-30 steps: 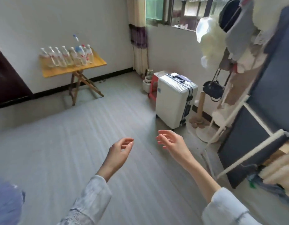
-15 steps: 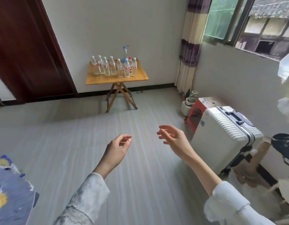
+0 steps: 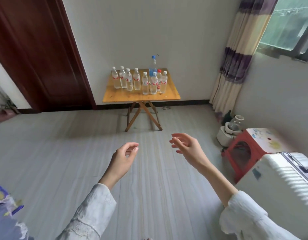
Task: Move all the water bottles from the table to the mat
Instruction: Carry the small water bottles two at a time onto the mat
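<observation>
Mat (image 3: 4, 213): a blue patterned edge shows at the lower left, on the floor (image 3: 63, 161), well to the left of and nearer the person than the left hand (image 3: 123, 160).

Door (image 3: 37, 54): dark red-brown, far ahead and left of the left hand.

Left hand: raised over the floor, fingers loosely curled, holding nothing.

Water bottles (image 3: 138, 80): clear plastic, mostly white caps and red-and-white labels, upright in a loose row on the bench (image 3: 141, 97), straight ahead of and well apart from both hands. One taller bottle (image 3: 153, 65) with a blue cap and blue label stands behind the row, beside a red-capped one. The bench is a yellow wooden top on crossed folding legs, against the wall.

Right hand (image 3: 187, 146): raised, fingers spread and relaxed, holding nothing.

Right of the right hand: striped curtain (image 3: 239, 49), red stool (image 3: 245, 149), white suitcase (image 3: 281, 187). Bare floor lies between hands and bench.
</observation>
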`<state>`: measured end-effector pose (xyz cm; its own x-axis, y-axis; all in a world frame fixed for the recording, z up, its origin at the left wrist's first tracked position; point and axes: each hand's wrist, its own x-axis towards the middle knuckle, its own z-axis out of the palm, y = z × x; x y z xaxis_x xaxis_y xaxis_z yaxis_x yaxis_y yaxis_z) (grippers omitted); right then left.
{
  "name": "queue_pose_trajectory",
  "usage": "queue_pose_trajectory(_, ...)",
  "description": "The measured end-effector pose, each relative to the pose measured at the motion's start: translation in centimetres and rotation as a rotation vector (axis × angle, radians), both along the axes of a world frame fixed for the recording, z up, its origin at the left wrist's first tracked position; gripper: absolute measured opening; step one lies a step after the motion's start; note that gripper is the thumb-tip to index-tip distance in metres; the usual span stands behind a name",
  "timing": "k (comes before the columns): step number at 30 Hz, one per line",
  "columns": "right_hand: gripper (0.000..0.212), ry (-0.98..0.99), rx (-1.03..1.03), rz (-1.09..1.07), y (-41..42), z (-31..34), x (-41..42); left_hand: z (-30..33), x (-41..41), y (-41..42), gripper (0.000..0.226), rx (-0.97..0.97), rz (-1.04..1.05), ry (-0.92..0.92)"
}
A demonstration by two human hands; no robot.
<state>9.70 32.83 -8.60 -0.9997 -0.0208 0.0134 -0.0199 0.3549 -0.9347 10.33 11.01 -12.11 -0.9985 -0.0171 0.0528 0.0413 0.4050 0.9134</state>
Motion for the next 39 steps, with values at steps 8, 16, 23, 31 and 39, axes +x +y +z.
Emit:
queue_pose_trajectory(8, 0.019, 0.009, -0.005, -0.032, -1.2, 1.4, -17.9, 0.4, -18.8, -1.9, 0.015, -0.035, -0.013, 0.052)
queue_pose_trajectory(16, 0.025, -0.03, 0.002, -0.001, -0.6, -0.6, -35.7, -1.0, -35.5, -1.7, 0.021, -0.031, 0.026, 0.07)
queue_pose_trajectory(23, 0.019, -0.047, -0.007, 0.044, 1.2, -1.7, -52.6, -1.5, -50.8, 0.0, 0.022, -0.006, 0.085, 0.024)
queue_pose_trajectory(31, 0.027, -0.119, 0.009, 0.082, 1.2, -3.7, -67.7, -2.6, -64.7, -0.2, 0.025, 0.022, 0.145, -0.025)
queue_pose_trajectory(39, 0.028, -0.138, 0.061, 0.006, -0.5, -7.0, -81.5, -6.2, -79.3, -1.1, 0.04, 0.075, 0.099, -0.1)
